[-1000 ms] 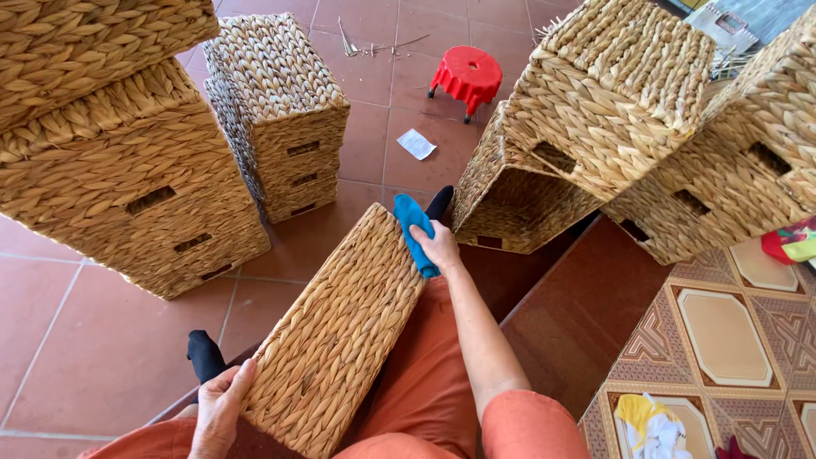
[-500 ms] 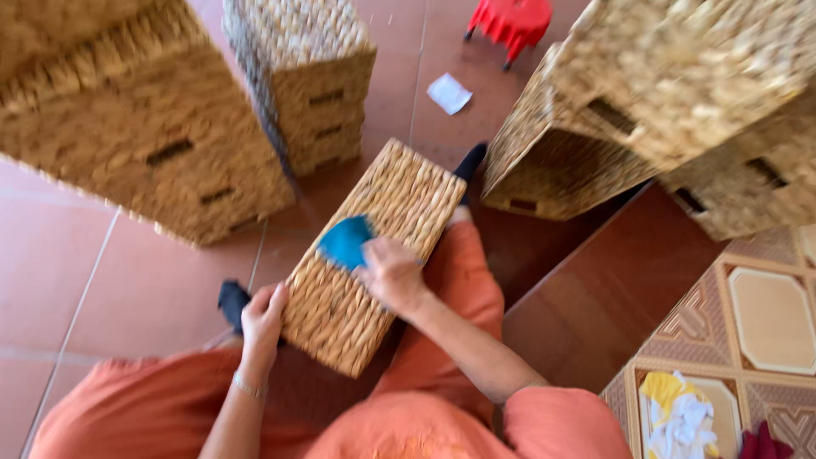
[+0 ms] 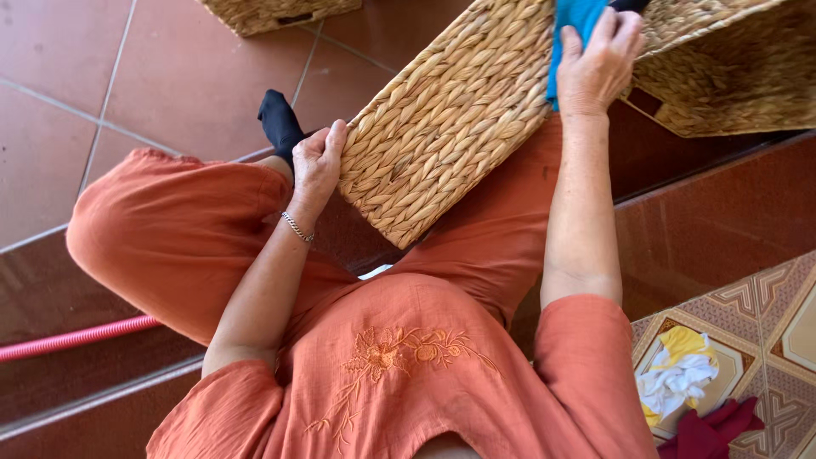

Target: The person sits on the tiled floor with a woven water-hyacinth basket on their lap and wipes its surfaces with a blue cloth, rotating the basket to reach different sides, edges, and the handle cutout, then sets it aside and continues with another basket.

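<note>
A woven straw basket (image 3: 442, 119) rests across my lap, its flat side facing up. My left hand (image 3: 319, 161) grips the basket's near left corner, fingers curled over the edge. My right hand (image 3: 599, 64) presses a blue cloth (image 3: 571, 25) flat on the basket's far part, near the top of the view. I wear orange trousers and an orange top, and a thin bracelet circles my left wrist.
Another woven basket (image 3: 731, 76) lies open at the top right, and a third (image 3: 272, 13) shows at the top edge. A pink hose (image 3: 76, 337) runs along the step on the left. Yellow, white and red rags (image 3: 688, 391) lie on patterned tiles at the lower right.
The view has tilted down and closer to my lap. My right hand with the blue cloth has slid toward the basket's far end. My left hand keeps its hold on the near corner.
</note>
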### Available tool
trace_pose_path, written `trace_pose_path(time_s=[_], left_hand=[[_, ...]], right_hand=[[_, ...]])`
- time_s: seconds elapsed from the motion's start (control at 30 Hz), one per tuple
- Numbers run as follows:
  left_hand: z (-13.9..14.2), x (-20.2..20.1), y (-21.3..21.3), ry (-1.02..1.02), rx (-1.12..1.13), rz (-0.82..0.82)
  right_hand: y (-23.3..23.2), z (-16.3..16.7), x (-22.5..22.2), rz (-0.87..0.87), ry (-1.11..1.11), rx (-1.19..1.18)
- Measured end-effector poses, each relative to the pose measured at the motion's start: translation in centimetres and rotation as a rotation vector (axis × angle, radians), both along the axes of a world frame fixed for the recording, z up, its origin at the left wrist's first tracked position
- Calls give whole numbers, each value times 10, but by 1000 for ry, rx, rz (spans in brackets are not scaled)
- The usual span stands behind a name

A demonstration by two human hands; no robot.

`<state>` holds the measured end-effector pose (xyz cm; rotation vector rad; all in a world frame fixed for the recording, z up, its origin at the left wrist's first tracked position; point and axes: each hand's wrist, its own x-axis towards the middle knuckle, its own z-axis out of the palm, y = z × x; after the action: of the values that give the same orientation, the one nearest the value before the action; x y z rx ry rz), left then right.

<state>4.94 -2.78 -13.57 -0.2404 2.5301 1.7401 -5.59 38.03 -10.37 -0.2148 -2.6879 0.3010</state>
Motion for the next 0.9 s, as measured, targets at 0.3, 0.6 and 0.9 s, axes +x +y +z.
trace_pose_path(time_s=[0.3, 0.6, 0.9], left_hand=[[-30, -17, -20, -124, 281, 64], [-31, -15, -16, -87, 258, 10], [-25, -15, -18, -79, 291, 40]], right_hand=[[-220, 40, 162, 729, -34, 72], [-77, -4, 44, 454, 190, 222], [-72, 0, 36, 228, 24, 63]])
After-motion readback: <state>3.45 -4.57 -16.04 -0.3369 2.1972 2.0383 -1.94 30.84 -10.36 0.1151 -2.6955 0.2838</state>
